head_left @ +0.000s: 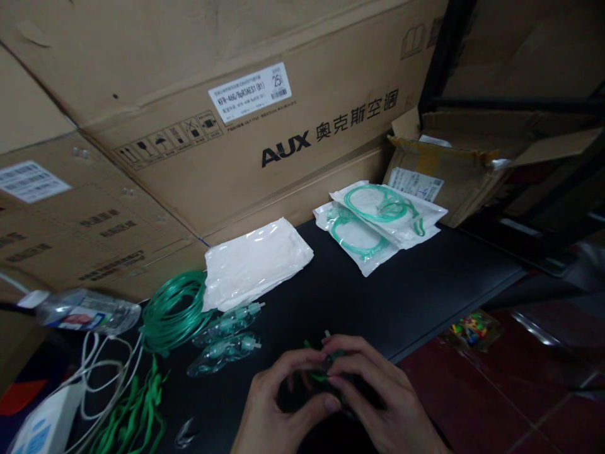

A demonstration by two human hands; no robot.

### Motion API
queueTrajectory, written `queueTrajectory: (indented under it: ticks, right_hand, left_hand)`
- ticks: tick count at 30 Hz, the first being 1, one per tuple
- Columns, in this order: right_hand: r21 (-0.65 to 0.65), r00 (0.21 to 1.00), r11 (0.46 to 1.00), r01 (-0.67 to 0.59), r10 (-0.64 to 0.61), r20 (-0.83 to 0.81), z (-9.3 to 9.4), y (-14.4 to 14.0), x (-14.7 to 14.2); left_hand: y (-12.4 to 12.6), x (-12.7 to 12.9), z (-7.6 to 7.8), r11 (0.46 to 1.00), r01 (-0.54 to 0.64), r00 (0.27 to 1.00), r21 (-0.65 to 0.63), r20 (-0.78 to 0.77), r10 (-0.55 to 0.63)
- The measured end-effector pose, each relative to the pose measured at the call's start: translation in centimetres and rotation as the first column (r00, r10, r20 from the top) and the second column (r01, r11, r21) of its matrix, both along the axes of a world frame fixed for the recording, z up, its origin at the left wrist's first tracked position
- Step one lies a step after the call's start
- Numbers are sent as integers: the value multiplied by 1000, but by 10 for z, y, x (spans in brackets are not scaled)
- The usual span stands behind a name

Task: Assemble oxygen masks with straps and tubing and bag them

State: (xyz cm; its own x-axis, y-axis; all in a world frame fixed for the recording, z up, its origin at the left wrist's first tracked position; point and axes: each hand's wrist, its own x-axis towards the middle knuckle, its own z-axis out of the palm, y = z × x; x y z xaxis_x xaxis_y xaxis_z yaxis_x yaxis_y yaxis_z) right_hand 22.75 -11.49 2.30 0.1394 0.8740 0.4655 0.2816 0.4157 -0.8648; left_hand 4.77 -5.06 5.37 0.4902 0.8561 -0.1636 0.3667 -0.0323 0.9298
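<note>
Both my hands meet over the near edge of a black table [425, 277]. My left hand [278, 403] and my right hand [378, 397] pinch a small green strap piece [317, 376] between their fingertips. A bit of white connector pokes up just above my right fingers. Left of my hands lie clear masks with green connectors [227, 337]. A coil of green tubing [172, 312] sits further left, and loose green straps [137, 410] lie at the near left.
A stack of empty white pouches [255, 261] and sealed packs with green tubing [382, 221] lie at the back. Large cardboard boxes [227, 126] stand behind the table. A plastic bottle [85, 312], white cables [101, 372] and a white charger [38, 429] sit at left.
</note>
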Motion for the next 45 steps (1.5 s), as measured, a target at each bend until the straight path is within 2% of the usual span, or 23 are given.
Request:
queueTrajectory:
  ticks: [4, 9, 13, 17, 26, 30, 33, 35, 37, 41, 43, 45]
  right_hand:
    - [16, 999, 1000, 25, -25, 41, -4, 2, -4]
    - [51, 986, 997, 65, -72, 152, -7, 4, -6]
    - [62, 970, 992, 108, -119, 211, -9, 4, -6]
    - [57, 964, 982, 178, -186, 191, -11, 4, -2]
    - [-103, 949, 951, 290, -273, 156, -13, -6, 24]
    - [-168, 985, 972, 165, -154, 77, -16, -10, 18]
    - [-279, 992, 960, 10, -45, -122, -20, -11, 11]
    - [-356, 961, 933, -48, -54, -273, -21, -11, 10]
    - [-407, 934, 908, -99, -57, -353, -21, -11, 9]
    - [-437, 904, 869, -233, 28, -426, -18, -4, 4]
    - [-429, 888, 870, -244, 22, -460, -20, 1, 0]
    - [-427, 893, 878, -215, 0, -450, -26, 7, -1]
  left_hand:
    - [-1, 5, -3, 965, 79, 993, 251, -107, -54]
    - [2, 10, -7, 912, 99, 983, 398, -182, -27]
    - [2, 10, -6, 899, 97, 972, 428, -233, 7]
    - [1, 10, -5, 903, 63, 974, 426, -223, 38]
    - [2, -3, -8, 933, -19, 983, 360, -164, 84]
    - [0, 1, -9, 941, -5, 988, 338, -143, 57]
    - [0, 5, -10, 944, -25, 995, 330, -86, 57]
    - [0, 4, -12, 949, -49, 997, 311, -45, 66]
    - [0, 3, -14, 960, -58, 998, 274, -19, 66]
    - [-5, 6, -21, 988, -54, 997, 148, 57, 46]
    - [-8, 7, -28, 991, -50, 997, 123, 68, 42]
    - [-9, 6, -38, 987, -38, 999, 153, 23, 35]
